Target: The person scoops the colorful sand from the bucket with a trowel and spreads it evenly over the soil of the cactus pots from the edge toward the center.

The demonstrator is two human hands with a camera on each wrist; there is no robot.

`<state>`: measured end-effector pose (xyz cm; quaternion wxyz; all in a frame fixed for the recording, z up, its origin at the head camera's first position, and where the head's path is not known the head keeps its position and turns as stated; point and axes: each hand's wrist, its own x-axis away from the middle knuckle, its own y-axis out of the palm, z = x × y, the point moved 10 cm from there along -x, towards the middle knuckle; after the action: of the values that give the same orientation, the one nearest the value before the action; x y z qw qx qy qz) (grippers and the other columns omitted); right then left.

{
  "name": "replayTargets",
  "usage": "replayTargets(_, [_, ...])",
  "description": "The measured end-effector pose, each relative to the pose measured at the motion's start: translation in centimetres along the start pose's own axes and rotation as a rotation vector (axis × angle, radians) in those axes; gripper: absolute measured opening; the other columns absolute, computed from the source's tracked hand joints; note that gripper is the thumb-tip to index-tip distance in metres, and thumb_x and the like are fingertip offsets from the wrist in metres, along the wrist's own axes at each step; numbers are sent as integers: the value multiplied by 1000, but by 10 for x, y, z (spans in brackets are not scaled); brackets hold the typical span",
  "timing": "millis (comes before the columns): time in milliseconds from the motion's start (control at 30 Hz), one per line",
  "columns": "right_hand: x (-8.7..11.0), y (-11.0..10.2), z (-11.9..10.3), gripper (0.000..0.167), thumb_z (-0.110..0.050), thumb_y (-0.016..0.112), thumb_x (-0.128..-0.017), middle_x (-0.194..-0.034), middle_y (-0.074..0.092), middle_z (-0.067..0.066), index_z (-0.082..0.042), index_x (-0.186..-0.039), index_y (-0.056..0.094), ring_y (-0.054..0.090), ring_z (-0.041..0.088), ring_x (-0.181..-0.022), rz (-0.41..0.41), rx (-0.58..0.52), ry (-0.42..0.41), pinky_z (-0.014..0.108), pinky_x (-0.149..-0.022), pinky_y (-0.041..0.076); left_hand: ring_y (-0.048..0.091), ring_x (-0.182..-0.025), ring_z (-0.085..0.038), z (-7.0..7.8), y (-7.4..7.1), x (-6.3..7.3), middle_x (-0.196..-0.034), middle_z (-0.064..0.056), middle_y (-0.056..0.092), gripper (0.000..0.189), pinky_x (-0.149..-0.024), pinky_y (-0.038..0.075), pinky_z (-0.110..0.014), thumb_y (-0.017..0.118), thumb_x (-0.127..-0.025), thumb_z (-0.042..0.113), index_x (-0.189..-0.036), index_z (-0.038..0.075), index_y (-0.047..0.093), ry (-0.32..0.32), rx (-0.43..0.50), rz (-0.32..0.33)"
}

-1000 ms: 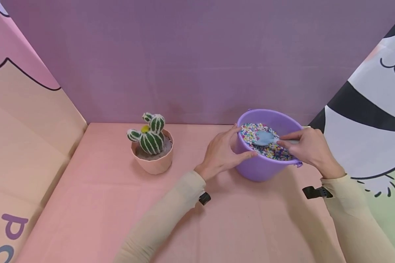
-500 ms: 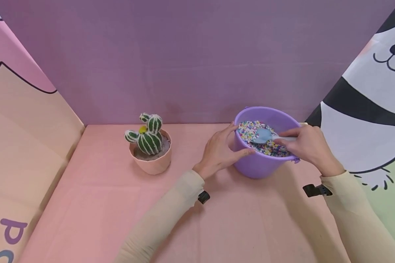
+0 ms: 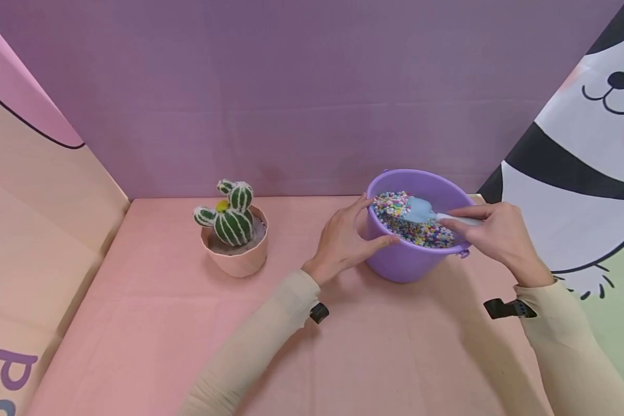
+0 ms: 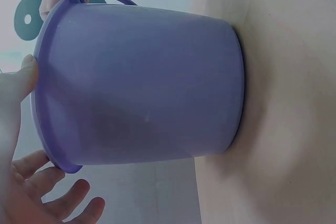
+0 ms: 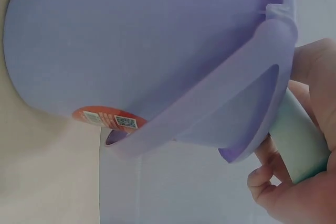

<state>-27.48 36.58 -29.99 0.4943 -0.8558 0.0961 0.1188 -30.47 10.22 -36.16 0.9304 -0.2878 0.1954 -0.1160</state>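
Observation:
A purple bucket (image 3: pixel 400 266) stands upright on the pink surface, part filled with small multicoloured beads (image 3: pixel 427 236). My left hand (image 3: pixel 340 240) holds its rim on the left, thumb on the near edge and index finger farther round; the left wrist view shows the other fingers off the wall of the bucket (image 4: pixel 142 82). Inside the bucket is a light blue toy shovel (image 3: pixel 419 209), tilted, with beads on and around its blade. My right hand (image 3: pixel 499 234) grips its pale handle (image 5: pixel 298 137) over the right rim. Part of the blade is hidden by beads.
A toy cactus (image 3: pixel 233 225) in a peach pot (image 3: pixel 239 264) stands left of the bucket. The bucket's handle (image 5: pixel 205 98) hangs down its side. Behind rises a purple backdrop (image 3: pixel 291 104), with a panda-printed panel (image 3: pixel 577 190) at the right.
The shovel's blade has lifted a little from within the beads, and my right hand has shifted slightly to the right with it. My left hand stays at the rim.

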Motion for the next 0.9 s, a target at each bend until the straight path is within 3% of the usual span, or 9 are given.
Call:
replayTargets(67, [2,-2,3,34,-39,89,-86,-96,83,15,-13,-108,87,53,-18,-78,11,-31,15,18,-59,43,49,-151,-24,0,0,0,-170,8,43,96,-121,45,-50,84,-81,66,-160,24,50,2,3,-1])
replayTargets(167, [5,-7,6,38,-42,89,-87,-85,81,-12,-12,-110,86,55,-14,-79,17,-77,44,19,-59,43,49,-152,-24,0,0,0,-170,8,43,96,-121,45,-51,84,-81,66,-160,24,50,6,7,0])
replayTargets(300, [7,-14,9,41,-45,87,-88,-75,62,-45,-11,-111,85,57,-9,-81,22,-121,71,18,-61,43,49,-152,-26,0,0,0,-170,7,43,95,-120,46,-53,84,-82,64,-160,23,50,18,27,11])
replayTargets(600, [10,-19,15,41,-43,86,-90,-74,63,-45,-9,-112,85,59,-10,-81,19,-125,88,20,-63,43,46,-153,-24,1,-2,1,-170,8,42,94,-119,46,-54,84,-82,65,-160,24,50,16,35,23])
replayTargets(900, [14,-18,22,44,-42,88,-88,-76,65,-44,-8,-114,84,60,-14,-85,21,-155,114,15,-66,45,47,-153,-26,2,-2,0,-170,6,44,93,-120,45,-54,83,-84,63,-161,23,49,29,29,11])
